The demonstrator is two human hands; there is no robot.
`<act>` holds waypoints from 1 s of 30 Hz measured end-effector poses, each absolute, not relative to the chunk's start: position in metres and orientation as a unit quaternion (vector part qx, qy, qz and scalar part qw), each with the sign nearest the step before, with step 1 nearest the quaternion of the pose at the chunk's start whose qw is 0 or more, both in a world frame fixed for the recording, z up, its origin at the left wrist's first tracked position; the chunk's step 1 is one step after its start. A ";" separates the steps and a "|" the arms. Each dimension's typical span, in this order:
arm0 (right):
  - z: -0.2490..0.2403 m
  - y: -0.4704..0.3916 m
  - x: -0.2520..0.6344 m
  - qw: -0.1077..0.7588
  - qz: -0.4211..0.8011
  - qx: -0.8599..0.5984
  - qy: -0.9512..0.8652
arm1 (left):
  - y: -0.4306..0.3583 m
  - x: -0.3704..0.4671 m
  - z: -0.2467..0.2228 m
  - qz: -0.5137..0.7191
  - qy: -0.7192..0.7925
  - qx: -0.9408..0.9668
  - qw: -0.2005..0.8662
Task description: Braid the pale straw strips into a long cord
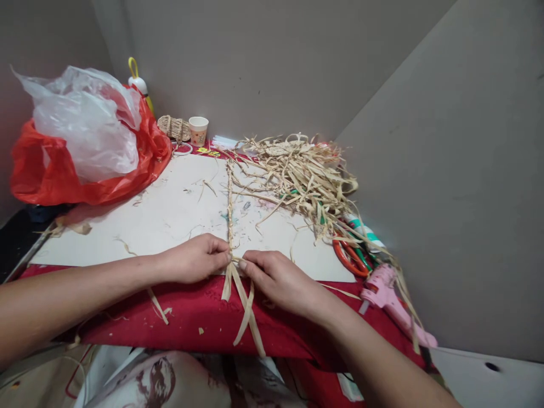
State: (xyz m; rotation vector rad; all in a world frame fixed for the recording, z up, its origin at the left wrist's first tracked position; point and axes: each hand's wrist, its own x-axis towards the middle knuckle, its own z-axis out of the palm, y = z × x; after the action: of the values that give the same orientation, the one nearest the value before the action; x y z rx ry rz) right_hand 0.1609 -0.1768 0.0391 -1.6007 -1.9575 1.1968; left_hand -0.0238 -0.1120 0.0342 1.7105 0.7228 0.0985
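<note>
A thin braid of pale dried straw (230, 209) runs straight up the white board from between my hands. My left hand (199, 258) pinches the lower end of the braid from the left. Close beside it on the right, my right hand (272, 277) has thumb and fingers pressed together on a strand at the same spot. Several loose flat strands (245, 306) hang below my fingers over the red cloth. A big tangled heap of straw (306, 175) lies at the back right of the board.
The white board (106, 238) rests on a red cloth (182, 328). Red and clear plastic bags (89, 136) bulge at the left. A paper cup (198, 131) and woven straw piece (173, 128) stand behind. Orange-handled scissors (348, 260) and a pink glue gun (395, 300) lie right.
</note>
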 end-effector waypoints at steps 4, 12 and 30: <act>0.041 -0.178 0.158 0.172 0.511 -0.559 -0.630 | -0.114 -0.023 0.032 0.059 0.315 0.772 0.550; 0.028 -0.199 0.122 0.237 0.411 -0.633 -0.612 | -0.122 -0.021 0.026 0.107 0.348 0.714 0.599; 0.051 -0.203 0.144 0.315 0.369 -0.633 -0.603 | -0.131 -0.027 0.029 0.137 0.341 0.631 0.683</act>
State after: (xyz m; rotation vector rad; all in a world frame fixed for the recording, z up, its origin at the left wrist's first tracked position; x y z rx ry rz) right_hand 0.1444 -0.2029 0.0509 -1.6692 -1.5892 0.9727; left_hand -0.0271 -0.1306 0.0294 1.4161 0.7658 0.3074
